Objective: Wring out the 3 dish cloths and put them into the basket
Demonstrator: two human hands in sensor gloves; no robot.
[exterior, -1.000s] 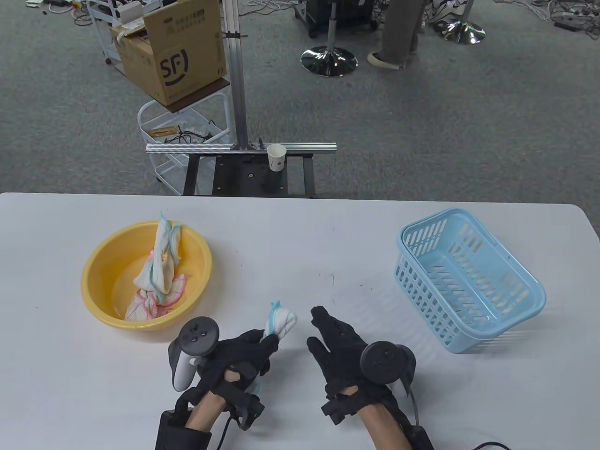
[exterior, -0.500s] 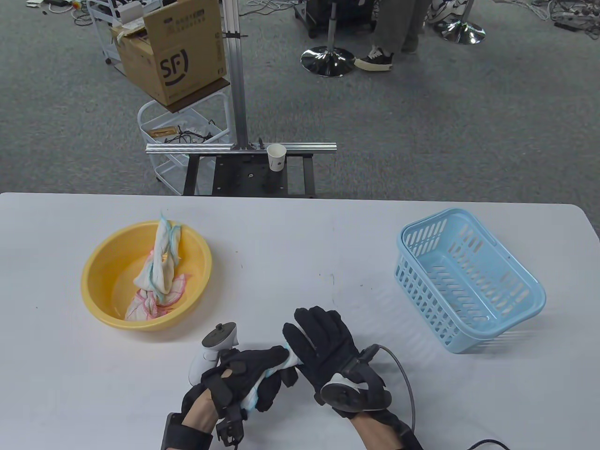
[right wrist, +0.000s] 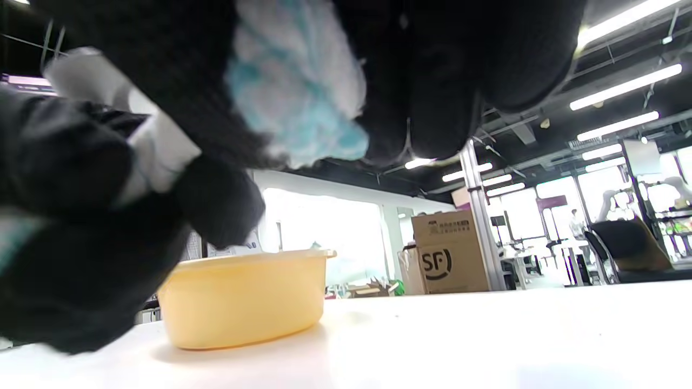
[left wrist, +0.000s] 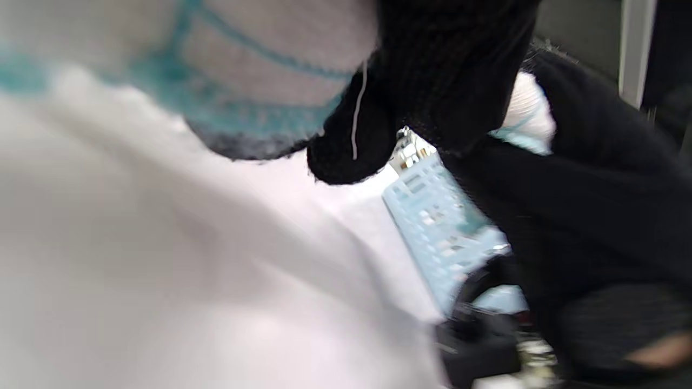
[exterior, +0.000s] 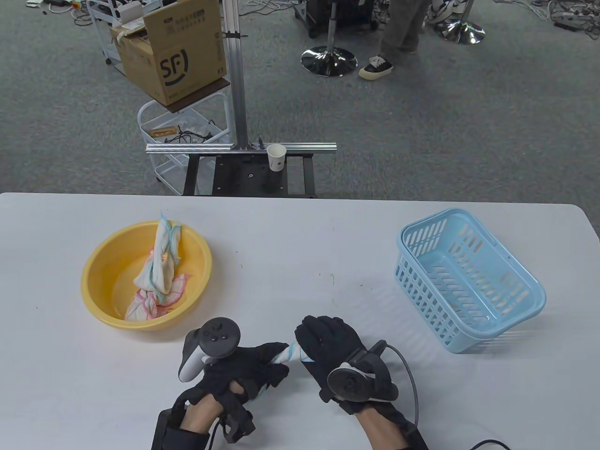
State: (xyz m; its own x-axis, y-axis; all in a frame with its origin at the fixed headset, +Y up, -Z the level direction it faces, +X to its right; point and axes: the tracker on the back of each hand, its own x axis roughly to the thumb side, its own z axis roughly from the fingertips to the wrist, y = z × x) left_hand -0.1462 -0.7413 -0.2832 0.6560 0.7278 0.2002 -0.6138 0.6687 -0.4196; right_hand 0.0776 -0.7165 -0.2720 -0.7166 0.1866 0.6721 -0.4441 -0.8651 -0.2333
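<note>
White-and-teal dish cloth point(exterior: 287, 354) twisted into a short rope just above the white table point(exterior: 328, 243), near its front edge, gripped at one end by left hand point(exterior: 243, 370) and at the other by right hand point(exterior: 328, 349), fingers of both curled tight round it. Likely fault: slipping from one fist under counter-twist, or dripping onto the table rather than into the yellow basin point(exterior: 98, 290), well apart to the left; blue basket point(exterior: 534, 295) well apart to the right. Fists nearly touching, knuckles up, tracker on each hand back.

From where I work, the only writing I can read is "SF" in big dark letters on the side of the cardboard box point(exterior: 178, 51); its smaller print is too tiny.
</note>
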